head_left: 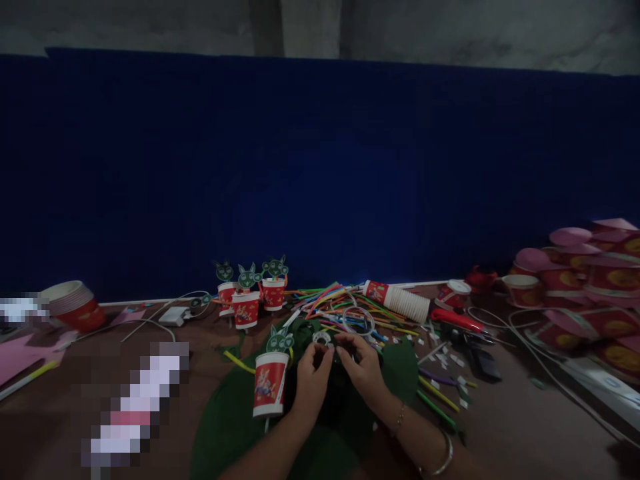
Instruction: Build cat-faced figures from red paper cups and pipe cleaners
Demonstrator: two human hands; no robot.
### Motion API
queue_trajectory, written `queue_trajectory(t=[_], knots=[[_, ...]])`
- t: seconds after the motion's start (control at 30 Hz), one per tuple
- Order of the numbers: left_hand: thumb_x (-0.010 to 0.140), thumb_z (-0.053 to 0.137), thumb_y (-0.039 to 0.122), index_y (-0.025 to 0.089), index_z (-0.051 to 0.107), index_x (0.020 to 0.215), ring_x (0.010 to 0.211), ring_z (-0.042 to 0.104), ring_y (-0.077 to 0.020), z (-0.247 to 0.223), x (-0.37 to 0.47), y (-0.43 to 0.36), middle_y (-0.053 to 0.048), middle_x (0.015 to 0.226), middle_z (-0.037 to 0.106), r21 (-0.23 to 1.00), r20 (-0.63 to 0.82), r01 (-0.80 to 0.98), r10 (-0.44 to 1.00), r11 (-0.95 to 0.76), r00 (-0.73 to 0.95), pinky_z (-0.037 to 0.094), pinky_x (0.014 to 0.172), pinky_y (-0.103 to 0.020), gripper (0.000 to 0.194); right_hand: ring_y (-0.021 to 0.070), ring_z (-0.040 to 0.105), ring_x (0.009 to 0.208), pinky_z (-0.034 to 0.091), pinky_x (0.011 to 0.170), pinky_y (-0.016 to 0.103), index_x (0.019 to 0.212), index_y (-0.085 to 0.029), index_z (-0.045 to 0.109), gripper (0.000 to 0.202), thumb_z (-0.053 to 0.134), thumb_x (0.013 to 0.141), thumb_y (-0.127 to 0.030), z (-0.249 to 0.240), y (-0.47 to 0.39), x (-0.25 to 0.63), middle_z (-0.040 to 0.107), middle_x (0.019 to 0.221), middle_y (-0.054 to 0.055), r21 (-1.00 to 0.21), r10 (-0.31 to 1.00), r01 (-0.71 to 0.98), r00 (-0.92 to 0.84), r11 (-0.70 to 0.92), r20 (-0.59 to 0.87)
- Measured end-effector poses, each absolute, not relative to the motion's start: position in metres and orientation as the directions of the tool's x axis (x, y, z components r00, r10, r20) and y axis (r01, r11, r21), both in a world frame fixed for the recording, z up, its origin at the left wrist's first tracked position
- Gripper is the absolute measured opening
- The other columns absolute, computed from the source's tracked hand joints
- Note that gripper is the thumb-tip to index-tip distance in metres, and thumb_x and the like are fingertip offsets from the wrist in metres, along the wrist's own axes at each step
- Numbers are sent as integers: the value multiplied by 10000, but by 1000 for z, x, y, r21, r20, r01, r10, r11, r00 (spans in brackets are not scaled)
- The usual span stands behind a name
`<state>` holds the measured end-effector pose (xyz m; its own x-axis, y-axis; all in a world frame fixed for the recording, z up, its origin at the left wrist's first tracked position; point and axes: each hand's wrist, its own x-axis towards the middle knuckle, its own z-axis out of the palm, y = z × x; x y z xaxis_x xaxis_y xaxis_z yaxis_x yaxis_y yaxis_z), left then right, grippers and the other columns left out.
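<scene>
My left hand (313, 375) and my right hand (364, 368) meet over dark green paper (225, 427), fingertips pinched close together. Whatever small thing lies between them is too dark to make out. Just beyond my left fingertips is a small whitish ring (323, 339), perhaps a tape roll. Left of my left hand is a red and white paper cup (270, 385), slightly tilted, topped by a green paper animal head (279, 341) and with a pale stick below it. Three similar decorated cups (246, 309) stand farther back.
Colourful pipe cleaners (325, 303) pile up behind my hands, beside a lying stack of paper cups (400, 301). White scraps (453, 360), a red-handled tool (457, 320) and cables lie right. Pink-topped cups (570, 267) crowd the far right; nested cups (75, 307) stand left. A blue partition (320, 173) closes the back.
</scene>
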<state>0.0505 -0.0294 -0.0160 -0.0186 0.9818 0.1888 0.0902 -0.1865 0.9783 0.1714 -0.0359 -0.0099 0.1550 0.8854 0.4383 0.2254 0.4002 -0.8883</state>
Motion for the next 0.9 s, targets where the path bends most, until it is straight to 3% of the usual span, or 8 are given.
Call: queue_trajectory(t=[0.13,0.37,0.53,0.7,0.9], knots=[[774,530,379,169,557,711,651,526,-153,-14,52,-33,1,666,558,966,228,114,973,-230,29,433,622,-243,221,188,604,775,484,677,281,920,-171,644,200,551,776,-274,-9,-34,172,667,868,67,-913,910,179,136,366,391],[747,551,382,172,579,759,687,553,-175,-13,52,-32,-22,714,592,972,208,108,978,-208,15,447,647,-264,212,142,544,639,441,589,231,714,-168,616,214,525,803,-340,-17,-28,174,591,669,8,-912,917,197,105,359,384],[712,596,358,178,552,721,645,545,-159,-10,50,-31,0,670,567,959,271,122,955,-256,-122,448,621,-254,186,162,574,676,450,620,244,748,-164,631,215,529,799,-346,-17,-28,173,632,716,28,-914,919,229,135,334,370],[732,568,384,163,629,700,680,578,-183,-6,49,-33,-27,683,636,964,238,126,971,-234,-19,455,656,-273,231,176,591,708,458,643,260,764,-171,648,179,522,803,-293,-13,-31,172,661,751,44,-877,897,305,126,371,424],[721,565,383,160,649,714,689,598,-199,-7,50,-32,-46,708,662,969,221,128,974,-214,-43,469,662,-293,239,185,586,776,458,728,286,799,-184,640,162,508,817,-276,-13,-32,172,652,798,50,-845,872,305,81,439,482]])
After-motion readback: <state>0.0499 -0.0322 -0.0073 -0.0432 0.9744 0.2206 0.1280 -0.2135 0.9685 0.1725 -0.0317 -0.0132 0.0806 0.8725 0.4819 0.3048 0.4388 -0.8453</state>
